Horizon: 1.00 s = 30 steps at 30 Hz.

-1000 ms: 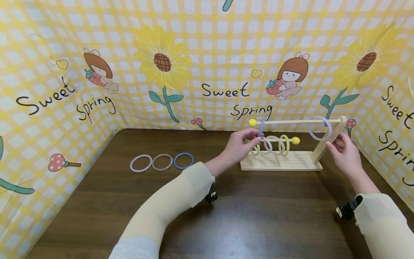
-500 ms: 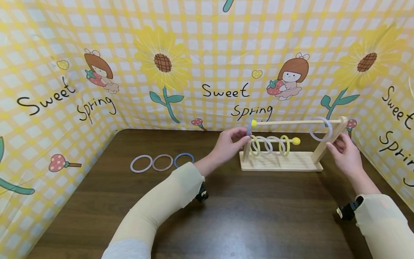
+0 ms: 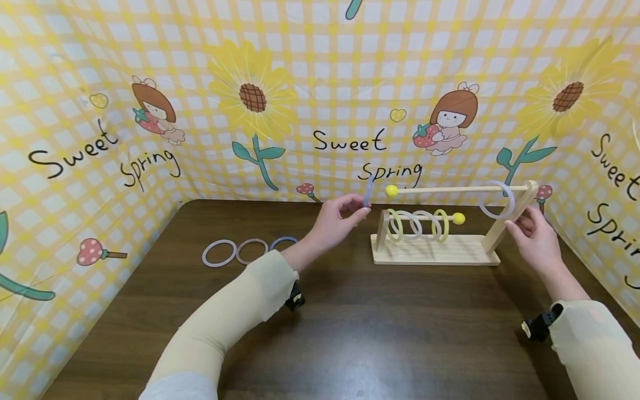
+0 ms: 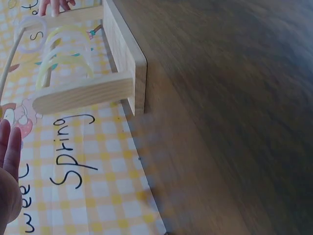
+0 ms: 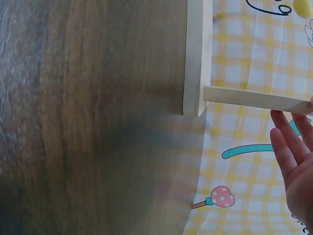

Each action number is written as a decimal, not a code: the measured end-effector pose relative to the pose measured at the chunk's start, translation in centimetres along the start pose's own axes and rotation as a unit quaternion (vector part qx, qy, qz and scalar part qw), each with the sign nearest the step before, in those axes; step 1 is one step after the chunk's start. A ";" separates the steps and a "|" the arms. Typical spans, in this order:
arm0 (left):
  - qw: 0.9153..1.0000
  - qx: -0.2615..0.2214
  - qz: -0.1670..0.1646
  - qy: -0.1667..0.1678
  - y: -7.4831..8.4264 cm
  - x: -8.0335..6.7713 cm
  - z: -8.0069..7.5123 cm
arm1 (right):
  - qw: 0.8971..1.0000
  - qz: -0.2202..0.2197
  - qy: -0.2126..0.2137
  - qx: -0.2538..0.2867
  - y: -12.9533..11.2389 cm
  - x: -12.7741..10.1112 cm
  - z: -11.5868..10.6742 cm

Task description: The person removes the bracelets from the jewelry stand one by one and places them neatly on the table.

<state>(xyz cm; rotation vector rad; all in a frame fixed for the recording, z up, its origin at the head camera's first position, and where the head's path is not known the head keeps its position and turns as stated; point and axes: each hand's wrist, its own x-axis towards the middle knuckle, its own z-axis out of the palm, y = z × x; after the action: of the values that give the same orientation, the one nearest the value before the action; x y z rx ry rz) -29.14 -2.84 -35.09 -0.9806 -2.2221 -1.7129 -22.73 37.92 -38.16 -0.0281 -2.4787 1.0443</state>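
Observation:
My left hand [image 3: 336,222] pinches a translucent blue ring [image 3: 368,193] upright, left of the yellow ball on the upper rod [image 3: 455,190] and apart from it. In the left wrist view only part of that hand [image 4: 11,171] shows. The wooden stand [image 3: 435,255] has a short post at left and a tall slanted post [image 3: 505,219] at right. My right hand [image 3: 537,239] holds the tall post, fingertips against it in the right wrist view. A pale lilac ring [image 3: 511,203] hangs on the upper rod. Several yellow and whitish rings [image 3: 440,225] hang on the lower rod.
On the dark wooden table [image 3: 380,333], a pale lilac ring [image 3: 219,254], a pinkish ring [image 3: 252,240] and a blue ring [image 3: 283,239] lie in a row at left, the blue one partly hidden by the left arm. A checked, printed cloth [image 3: 320,83] surrounds the table's back and sides.
My left hand has moved left, taking the blue ring off the upper rod past the yellow ball. My right hand has stayed on the tall post.

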 end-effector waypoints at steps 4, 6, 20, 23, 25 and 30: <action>1.000 0.009 -0.002 0.009 -0.3 -0.5 -1.2 | 1.000 0.006 -0.002 -0.008 -0.2 0.0 0.0; 1.000 0.020 -0.003 0.016 -0.5 -0.8 -1.8 | 1.000 0.006 -0.003 -0.009 -0.2 0.0 0.0; 0.996 0.086 0.002 0.028 -1.7 -3.6 -5.9 | 1.000 0.000 -0.002 0.000 -0.1 -0.1 -0.1; 0.995 0.101 0.013 0.021 -1.9 -4.2 -6.3 | 1.000 -0.002 -0.001 0.003 -0.1 -0.1 -0.1; 0.994 0.106 0.019 0.016 -2.0 -4.5 -6.4 | 1.000 0.000 -0.002 0.003 -0.2 -0.2 -0.1; 0.993 0.114 0.021 0.011 -2.2 -5.2 -6.6 | 1.000 0.005 -0.002 0.001 -0.4 -0.1 -0.1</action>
<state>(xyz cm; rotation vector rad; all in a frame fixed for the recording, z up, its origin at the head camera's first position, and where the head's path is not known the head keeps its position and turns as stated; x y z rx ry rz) -28.07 -11.21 -37.30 -0.9407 -2.3028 -1.4064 -22.54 37.68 -37.95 -0.0389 -2.4832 1.0532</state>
